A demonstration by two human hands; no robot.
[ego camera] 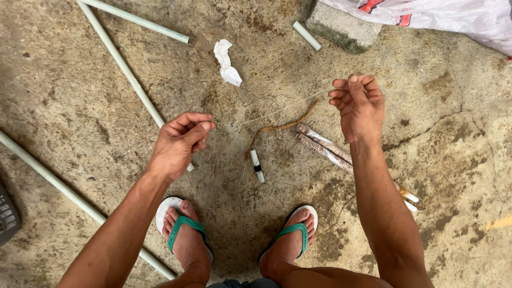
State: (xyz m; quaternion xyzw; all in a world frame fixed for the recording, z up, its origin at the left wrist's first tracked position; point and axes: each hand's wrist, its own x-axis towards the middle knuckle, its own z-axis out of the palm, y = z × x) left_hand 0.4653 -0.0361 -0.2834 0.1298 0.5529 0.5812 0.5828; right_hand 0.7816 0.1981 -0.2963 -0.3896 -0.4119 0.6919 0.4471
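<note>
Both hands pinch a thin wire pulled taut between them, the left hand clenched on one end, the right hand curled on the other, above a rusty spring and a small white tube on the concrete floor.

Thin wire between left hand and right hand: too fine to trace fully; both ends lost inside closed fingers, grip point on the right not discernible.

Long white pipe: runs out at left edge, partly covered by left forearm and foot.

Upper pipe: cut by top edge.

Dark crate-like object: mostly outside left edge, kind unclear.

Plastic sheet: cropped at top and right.

Pair of rusted tools: middle hidden behind right forearm; type uncertain.

Small white cylinder: too small to identify.
</note>
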